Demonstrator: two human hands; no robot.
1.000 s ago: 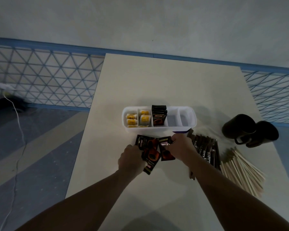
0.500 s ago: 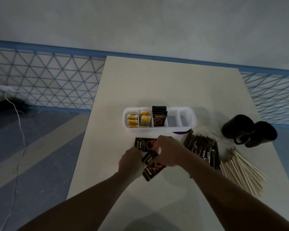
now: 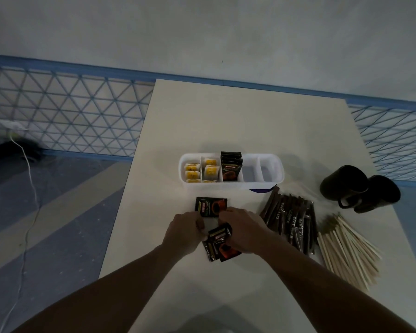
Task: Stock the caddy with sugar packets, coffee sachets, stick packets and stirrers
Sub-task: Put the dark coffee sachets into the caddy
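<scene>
Both hands are down on the pale table, just short of the caddy. The left hand curls its fingers in on the left edge of a bunch of coffee sachets. The right hand closes over the top of the bunch and pinches it. One loose sachet lies flat just beyond the knuckles.

I reckon these are light, glossy foil pouches, flat and slick, so a stack will want to fan or slide. I'd grip across the flat faces near the middle, edges squared up.

The caddy is smooth white plastic with rounded ends. Yellow sugar packets stand in its left compartments and dark sachets upright in the middle one. The two right compartments look empty.

To the right lie slim brown stick packets, a heap of thin, stiff wooden stirrers, and two dark mugs.
</scene>
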